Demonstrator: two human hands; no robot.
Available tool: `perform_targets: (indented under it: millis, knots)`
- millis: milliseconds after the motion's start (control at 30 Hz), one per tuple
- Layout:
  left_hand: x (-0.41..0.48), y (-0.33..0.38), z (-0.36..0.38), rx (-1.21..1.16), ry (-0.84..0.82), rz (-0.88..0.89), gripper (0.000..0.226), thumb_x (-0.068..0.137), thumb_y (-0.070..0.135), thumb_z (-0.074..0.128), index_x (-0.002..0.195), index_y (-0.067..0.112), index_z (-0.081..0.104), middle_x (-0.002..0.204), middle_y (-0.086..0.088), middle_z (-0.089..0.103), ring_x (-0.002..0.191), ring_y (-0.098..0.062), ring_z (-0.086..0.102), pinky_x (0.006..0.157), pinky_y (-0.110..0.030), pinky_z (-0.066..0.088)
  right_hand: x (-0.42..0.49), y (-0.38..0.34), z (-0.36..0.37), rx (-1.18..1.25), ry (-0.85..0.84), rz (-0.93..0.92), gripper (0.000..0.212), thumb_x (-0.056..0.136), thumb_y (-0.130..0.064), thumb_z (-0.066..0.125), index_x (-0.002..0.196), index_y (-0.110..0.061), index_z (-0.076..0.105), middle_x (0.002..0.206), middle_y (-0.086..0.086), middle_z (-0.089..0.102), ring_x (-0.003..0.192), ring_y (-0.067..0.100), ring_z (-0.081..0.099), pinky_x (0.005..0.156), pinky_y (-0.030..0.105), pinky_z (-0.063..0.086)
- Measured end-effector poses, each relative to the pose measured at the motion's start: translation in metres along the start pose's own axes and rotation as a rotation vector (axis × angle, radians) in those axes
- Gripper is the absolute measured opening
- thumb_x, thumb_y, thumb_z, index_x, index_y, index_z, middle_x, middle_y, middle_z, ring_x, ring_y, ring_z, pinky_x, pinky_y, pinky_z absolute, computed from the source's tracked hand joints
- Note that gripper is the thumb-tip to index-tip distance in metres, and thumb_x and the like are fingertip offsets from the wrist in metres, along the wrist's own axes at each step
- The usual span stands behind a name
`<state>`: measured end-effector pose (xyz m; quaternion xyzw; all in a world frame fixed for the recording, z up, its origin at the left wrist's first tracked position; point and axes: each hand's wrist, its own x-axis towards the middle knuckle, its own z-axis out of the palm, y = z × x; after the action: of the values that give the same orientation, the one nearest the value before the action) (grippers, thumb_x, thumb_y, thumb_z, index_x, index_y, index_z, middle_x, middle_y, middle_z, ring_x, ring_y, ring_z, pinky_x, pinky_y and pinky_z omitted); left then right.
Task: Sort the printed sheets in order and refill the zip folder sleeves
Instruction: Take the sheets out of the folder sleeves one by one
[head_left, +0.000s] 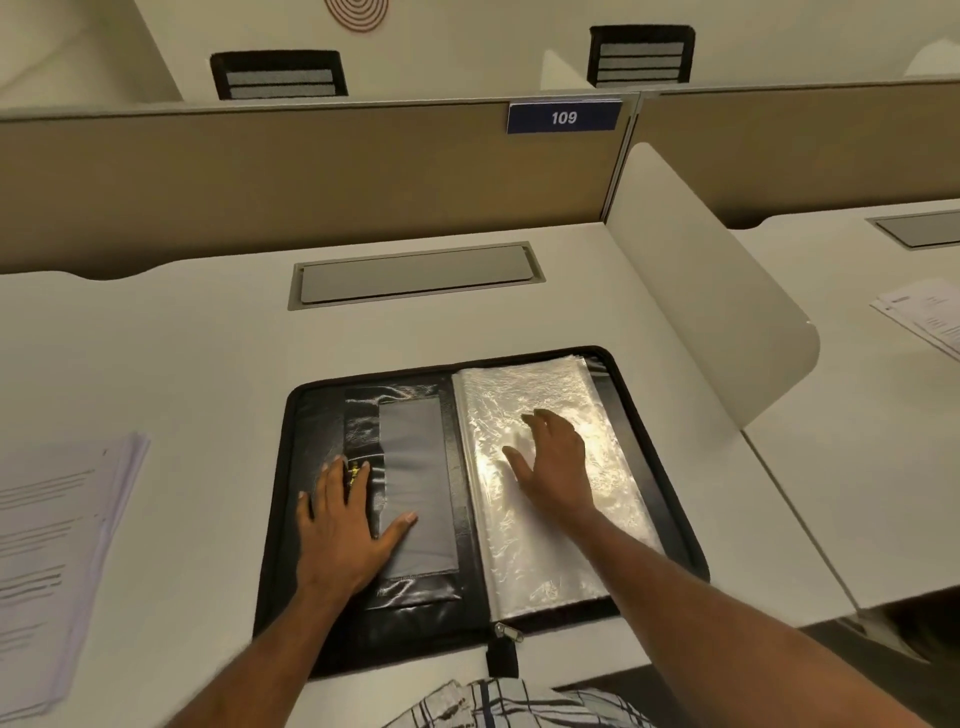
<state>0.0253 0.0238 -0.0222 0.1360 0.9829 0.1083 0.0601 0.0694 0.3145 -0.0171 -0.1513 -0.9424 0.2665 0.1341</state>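
Seen from the head camera: at a study desk (182, 338) marked 109, a person flattens an opened black zip folder (291, 499) lying square in front of them. The left hand (343, 525) lies palm-down on the inside cover, fingers spread and straight, thumb resting on a grey pocket (418, 483). The right hand (553, 467) presses on the stack of clear sleeves (545, 551), fingers loosely fanned and pinching nothing. The printed sheets (57, 545) wait in a pile at the desk's left edge, well apart from the folder (a second batch (924, 317) sits on the neighbouring desk). The sleeves appear empty, so refilling seems barely begun. To do this step well, the left palm should likely pin the cover while the right lifts only the top sleeve's edge, since the crinkled plastic may cling.
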Motion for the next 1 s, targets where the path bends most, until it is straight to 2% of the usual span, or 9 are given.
perform_targets:
  millis: [200,400,467,633,733,900,1000]
  knots:
    - [-0.018,-0.005,-0.008,0.033,0.011,-0.006,0.115,0.067,0.097,0.004,0.157,0.026,0.014,0.165,-0.010,0.001,0.152,-0.026,-0.001,0.121,-0.055,0.003,-0.014,-0.027,0.014,-0.051,-0.153,-0.179,0.072,0.092,-0.059,0.053,0.149,-0.019,0.038,0.160,0.007,0.029,0.147,0.026,0.024,0.120,0.045,0.022]
    - [-0.035,-0.029,-0.012,0.021,0.066,0.007,0.106,0.073,0.094,0.011,0.154,0.027,0.028,0.164,-0.009,0.009,0.152,-0.025,0.006,0.120,-0.056,0.009,-0.034,-0.068,0.030,-0.115,-0.221,-0.243,0.078,0.091,-0.065,0.046,0.152,-0.019,0.031,0.162,0.008,0.023,0.149,0.027,0.020,0.121,0.046,0.022]
    - [-0.040,-0.042,-0.014,0.033,0.069,0.020,0.103,0.076,0.092,0.015,0.153,0.026,0.031,0.164,-0.010,0.011,0.151,-0.026,0.008,0.119,-0.057,0.008,-0.041,-0.083,0.035,-0.140,-0.242,-0.265,0.079,0.091,-0.065,0.047,0.153,-0.019,0.028,0.163,0.007,0.019,0.151,0.026,0.016,0.122,0.045,0.018]
    - [-0.055,-0.084,-0.027,0.028,0.073,0.081,0.105,0.074,0.094,0.016,0.156,0.027,0.022,0.165,-0.008,0.006,0.152,-0.025,0.002,0.121,-0.054,0.002,-0.064,-0.127,0.048,-0.223,-0.307,-0.334,0.080,0.094,-0.065,0.041,0.157,-0.022,0.017,0.167,0.006,0.003,0.153,0.024,0.000,0.122,0.041,-0.001]
    - [-0.067,-0.114,-0.036,0.035,0.057,0.112,0.110,0.071,0.096,0.008,0.157,0.028,0.013,0.165,-0.005,-0.003,0.152,-0.022,-0.008,0.121,-0.051,-0.006,-0.077,-0.158,0.061,-0.241,-0.331,-0.342,0.081,0.093,-0.068,0.035,0.158,-0.022,0.016,0.167,0.006,0.001,0.153,0.023,-0.003,0.123,0.043,0.000]
    - [-0.089,-0.167,-0.042,0.044,0.106,0.109,0.103,0.077,0.093,0.012,0.157,0.027,0.017,0.165,-0.004,-0.003,0.152,-0.023,-0.005,0.121,-0.056,0.002,-0.104,-0.205,0.089,-0.278,-0.322,-0.321,0.080,0.093,-0.069,0.031,0.158,-0.025,0.013,0.167,0.006,-0.002,0.153,0.025,-0.006,0.123,0.045,0.001]
    - [-0.099,-0.194,-0.048,0.015,0.137,0.068,0.102,0.079,0.092,0.016,0.157,0.027,0.015,0.166,-0.004,-0.003,0.152,-0.024,-0.004,0.121,-0.055,0.001,-0.117,-0.231,0.105,-0.302,-0.331,-0.321,0.079,0.095,-0.069,0.030,0.158,-0.028,0.006,0.166,0.005,-0.008,0.153,0.025,-0.011,0.123,0.045,-0.006]
